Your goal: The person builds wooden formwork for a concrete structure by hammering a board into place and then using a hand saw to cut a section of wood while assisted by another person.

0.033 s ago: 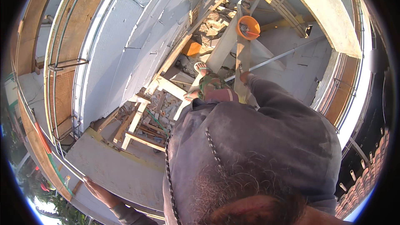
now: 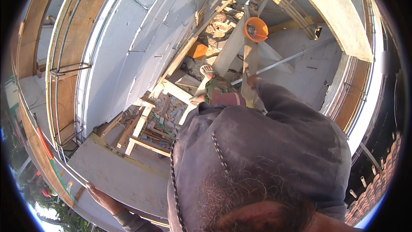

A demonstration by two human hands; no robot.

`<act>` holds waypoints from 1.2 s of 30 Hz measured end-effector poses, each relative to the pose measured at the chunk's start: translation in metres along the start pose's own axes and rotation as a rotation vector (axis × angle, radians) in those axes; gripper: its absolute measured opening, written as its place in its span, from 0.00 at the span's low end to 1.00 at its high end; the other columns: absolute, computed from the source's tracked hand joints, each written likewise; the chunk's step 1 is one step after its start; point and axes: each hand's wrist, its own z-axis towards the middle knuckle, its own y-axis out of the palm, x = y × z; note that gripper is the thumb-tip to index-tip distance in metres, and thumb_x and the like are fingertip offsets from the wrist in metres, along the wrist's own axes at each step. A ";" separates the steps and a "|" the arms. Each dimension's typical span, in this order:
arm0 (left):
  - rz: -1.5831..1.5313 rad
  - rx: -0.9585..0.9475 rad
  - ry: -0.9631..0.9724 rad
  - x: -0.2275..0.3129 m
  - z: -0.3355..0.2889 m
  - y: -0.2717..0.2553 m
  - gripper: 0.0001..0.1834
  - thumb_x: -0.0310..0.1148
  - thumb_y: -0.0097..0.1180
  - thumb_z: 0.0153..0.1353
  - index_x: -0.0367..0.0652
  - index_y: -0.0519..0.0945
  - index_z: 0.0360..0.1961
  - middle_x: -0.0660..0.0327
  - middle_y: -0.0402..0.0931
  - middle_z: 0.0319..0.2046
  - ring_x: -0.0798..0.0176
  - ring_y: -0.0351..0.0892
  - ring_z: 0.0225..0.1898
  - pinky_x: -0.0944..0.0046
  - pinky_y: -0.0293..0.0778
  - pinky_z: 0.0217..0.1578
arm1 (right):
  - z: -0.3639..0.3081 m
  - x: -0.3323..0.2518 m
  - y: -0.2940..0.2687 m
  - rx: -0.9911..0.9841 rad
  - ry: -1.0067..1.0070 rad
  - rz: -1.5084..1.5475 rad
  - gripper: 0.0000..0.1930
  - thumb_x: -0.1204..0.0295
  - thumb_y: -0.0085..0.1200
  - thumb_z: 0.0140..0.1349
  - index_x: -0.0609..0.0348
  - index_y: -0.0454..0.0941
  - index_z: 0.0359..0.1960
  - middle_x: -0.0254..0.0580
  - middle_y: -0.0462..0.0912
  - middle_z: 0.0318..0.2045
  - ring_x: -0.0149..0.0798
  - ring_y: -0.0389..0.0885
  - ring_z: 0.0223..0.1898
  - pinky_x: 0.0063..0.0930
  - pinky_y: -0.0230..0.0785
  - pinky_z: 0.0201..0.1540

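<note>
Beside the grey panel (image 2: 122,174), the left hand (image 2: 103,199) stretches outward, its fingers' grip unclear.

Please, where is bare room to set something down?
Two patches look bare: the grey surface between the left hand and the rubble, and the grey expanse between the silver bar and the wooden framing at right. Crowded: the rubble, strewn with wood pieces, and the steel rods at left.
</note>
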 end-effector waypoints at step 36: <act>0.263 0.211 -0.162 0.007 -0.016 -0.003 0.40 0.71 0.49 0.67 0.54 0.77 0.68 0.45 0.68 0.71 0.44 0.69 0.72 0.47 0.64 0.71 | -0.295 -0.513 -0.606 1.372 -1.231 -0.200 0.19 0.57 0.56 0.68 0.49 0.85 0.56 0.51 0.87 0.50 0.56 0.82 0.56 0.49 0.74 0.60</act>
